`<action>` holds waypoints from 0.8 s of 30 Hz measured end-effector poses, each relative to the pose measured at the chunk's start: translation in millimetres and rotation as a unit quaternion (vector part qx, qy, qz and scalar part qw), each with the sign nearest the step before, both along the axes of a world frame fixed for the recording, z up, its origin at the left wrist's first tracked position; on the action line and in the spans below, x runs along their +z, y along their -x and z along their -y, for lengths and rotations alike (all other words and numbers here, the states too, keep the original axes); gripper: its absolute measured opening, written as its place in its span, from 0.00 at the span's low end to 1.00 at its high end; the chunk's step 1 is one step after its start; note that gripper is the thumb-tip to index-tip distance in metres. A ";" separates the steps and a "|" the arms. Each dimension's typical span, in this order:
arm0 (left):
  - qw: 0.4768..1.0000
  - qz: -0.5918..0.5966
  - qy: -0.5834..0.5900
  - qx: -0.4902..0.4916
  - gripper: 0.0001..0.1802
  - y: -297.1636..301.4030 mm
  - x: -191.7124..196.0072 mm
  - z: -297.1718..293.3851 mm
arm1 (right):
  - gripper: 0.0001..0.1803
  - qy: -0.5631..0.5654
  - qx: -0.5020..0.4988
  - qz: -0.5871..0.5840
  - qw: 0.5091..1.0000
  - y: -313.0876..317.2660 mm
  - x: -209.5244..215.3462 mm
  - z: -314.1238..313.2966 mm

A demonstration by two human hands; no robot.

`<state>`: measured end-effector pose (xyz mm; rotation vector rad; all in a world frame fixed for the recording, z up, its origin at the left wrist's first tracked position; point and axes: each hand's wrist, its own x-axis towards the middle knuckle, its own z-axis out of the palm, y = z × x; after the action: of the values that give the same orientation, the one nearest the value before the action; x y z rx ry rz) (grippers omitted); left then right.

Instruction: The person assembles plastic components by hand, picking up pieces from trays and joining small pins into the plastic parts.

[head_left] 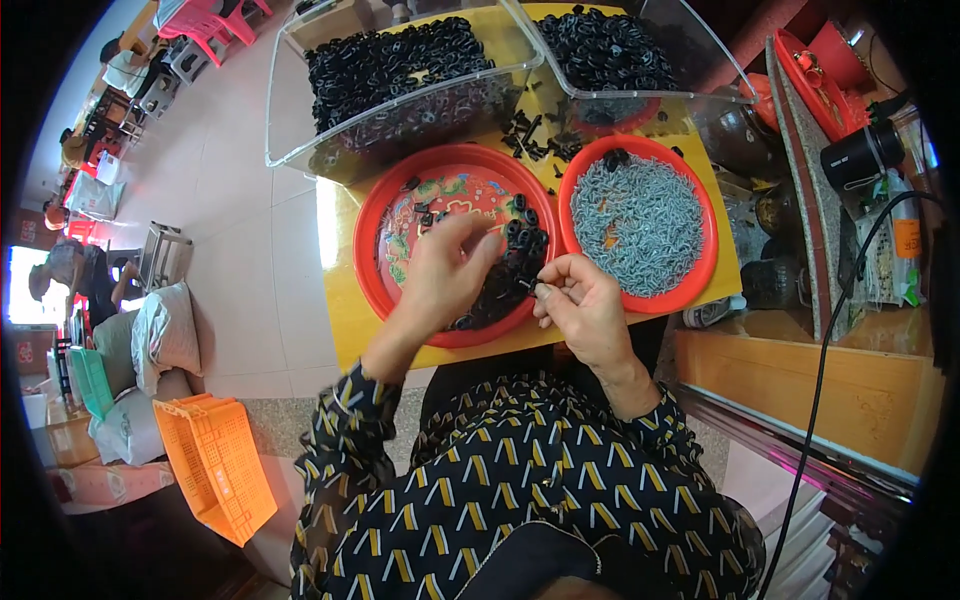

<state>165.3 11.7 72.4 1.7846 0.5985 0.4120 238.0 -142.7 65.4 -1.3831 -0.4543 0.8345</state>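
Note:
My left hand (447, 268) hovers over a round red tray (372, 270) with a printed floor. Its fingers are bent and its thumb stands apart, with nothing visible between them. Beside it, a heap of small black oval plastic pieces (525, 245) lies along the tray's right side. At that tray's right rim, my right hand (583, 312) pinches a small silvery screw (529, 284) between thumb and forefinger. Just beyond this hand stands a second red tray (708, 240), full of grey metal screws (640, 220).
Two clear plastic bins (290, 150) (735, 90) of black pieces stand at the far side of the yellow table (345, 330). Loose black bits (535, 135) lie between bins and trays. An orange crate (215, 465) is on the left floor; a black cable (822, 370) hangs at right.

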 end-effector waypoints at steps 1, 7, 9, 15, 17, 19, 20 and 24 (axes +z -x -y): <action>0.995 -0.019 -0.095 -0.030 0.11 -13.2 1.6 -7.2 | 0.05 -0.002 -0.006 -0.002 1.000 -2.3 -1.7 1.4; 0.948 -0.046 -0.308 -0.059 0.09 -68.4 -41.8 -25.4 | 0.07 0.009 -0.007 -0.009 1.000 -7.9 -7.1 7.3; 0.941 -0.046 -0.330 -0.056 0.08 -74.4 -49.5 -23.8 | 0.06 0.003 0.004 -0.020 1.000 -9.4 -9.9 9.5; 0.912 -0.025 -0.403 -0.069 0.09 -72.9 -49.6 -17.7 | 0.03 -0.012 0.008 -0.021 1.000 -10.4 -8.8 8.5; 0.883 0.013 -0.462 -0.082 0.10 -63.4 -43.2 -19.2 | 0.03 -0.020 0.013 -0.027 0.999 -9.1 -7.1 7.2; 0.917 0.001 -0.393 -0.062 0.09 -48.8 -36.1 -19.1 | 0.03 -0.025 0.016 -0.034 0.999 -9.5 -8.6 7.7; 0.946 -0.011 -0.321 -0.042 0.08 -39.8 -29.0 -15.9 | 0.04 -0.030 0.023 -0.038 0.999 -10.4 -9.8 8.7; 0.981 0.042 0.188 -0.034 0.05 8.8 -9.2 -11.0 | 0.04 -0.027 0.045 -0.054 0.997 -8.2 -6.7 4.5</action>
<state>156.5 22.7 63.2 1.4139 0.5160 0.3031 246.2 -147.2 58.7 -1.2683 -0.4548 0.9604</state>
